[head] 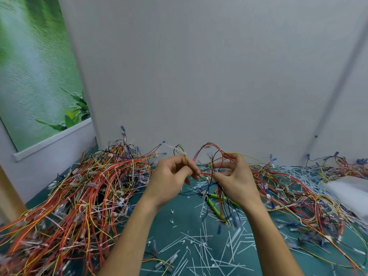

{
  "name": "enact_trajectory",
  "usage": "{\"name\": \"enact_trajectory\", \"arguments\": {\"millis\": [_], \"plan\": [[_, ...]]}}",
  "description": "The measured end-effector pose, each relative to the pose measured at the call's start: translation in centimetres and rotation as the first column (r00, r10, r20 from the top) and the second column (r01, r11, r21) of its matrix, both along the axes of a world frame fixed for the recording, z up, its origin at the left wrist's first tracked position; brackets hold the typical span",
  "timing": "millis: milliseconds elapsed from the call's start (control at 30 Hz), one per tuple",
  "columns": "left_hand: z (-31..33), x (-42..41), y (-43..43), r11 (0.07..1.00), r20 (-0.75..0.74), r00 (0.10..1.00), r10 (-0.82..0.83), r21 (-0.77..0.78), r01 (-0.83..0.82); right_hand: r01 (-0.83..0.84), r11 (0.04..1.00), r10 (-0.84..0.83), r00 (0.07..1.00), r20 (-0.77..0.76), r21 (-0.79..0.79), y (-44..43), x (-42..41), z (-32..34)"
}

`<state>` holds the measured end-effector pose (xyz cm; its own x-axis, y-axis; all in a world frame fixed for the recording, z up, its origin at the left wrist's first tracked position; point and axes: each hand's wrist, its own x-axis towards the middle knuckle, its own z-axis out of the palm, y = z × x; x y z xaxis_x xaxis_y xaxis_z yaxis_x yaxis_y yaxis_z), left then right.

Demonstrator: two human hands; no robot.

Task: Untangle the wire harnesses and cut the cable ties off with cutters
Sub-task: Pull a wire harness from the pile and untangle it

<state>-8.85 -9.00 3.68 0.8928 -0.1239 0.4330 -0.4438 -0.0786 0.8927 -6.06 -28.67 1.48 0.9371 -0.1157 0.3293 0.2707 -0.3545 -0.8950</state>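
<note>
Centre of frame: the left hand [171, 181], fingers curled, pinches a yellow-and-black strand of the wire harness [223, 155] just below a white cable tie [176, 149], while the right hand [236, 180] grips the bundle's red loops. Green-handled cutters [213, 206] lie on the green table [185, 208] beneath the hands. A pile of harnesses [79, 196] fills the left of the frame, and cut ties [199, 246] litter the lower centre.

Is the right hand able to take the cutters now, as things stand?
Probably not at once. The right hand pinches the harness, whose hanging wires drape across the cutters lying just beneath it. It would have to let go first.
</note>
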Motion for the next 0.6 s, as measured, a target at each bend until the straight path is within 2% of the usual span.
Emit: {"name": "enact_trajectory", "arguments": {"millis": [133, 300, 433, 500, 600], "plan": [[0.1, -0.2, 0.6, 0.992, 0.057, 0.995, -0.088, -0.084, 0.092, -0.024, 0.963, 0.021, 1.000, 0.012, 0.267, 0.1, -0.1, 0.4], [0.4, 0.3, 0.8, 0.985, 0.124, 0.979, 0.159, -0.088, -0.149, -0.062, 0.811, 0.046, 0.998, 0.043, 0.581, 0.5, -0.4, 1.2], [0.3, 0.6, 1.3, 0.977, 0.163, 0.963, 0.213, -0.048, -0.208, -0.087, 0.621, 0.100, 0.994, 0.032, 0.779, 0.5, -0.6, 1.7], [0.5, 0.5, 1.5, 0.984, 0.148, 0.974, 0.174, -0.059, -0.167, -0.113, 0.514, 0.148, 0.988, 0.042, 0.851, 0.3, -0.6, 1.8], [0.6, 0.4, 1.7, 0.991, 0.130, 0.983, 0.130, -0.061, -0.123, -0.137, 0.502, 0.198, 0.979, 0.041, 0.854, 0.2, -0.4, 1.7]]}}
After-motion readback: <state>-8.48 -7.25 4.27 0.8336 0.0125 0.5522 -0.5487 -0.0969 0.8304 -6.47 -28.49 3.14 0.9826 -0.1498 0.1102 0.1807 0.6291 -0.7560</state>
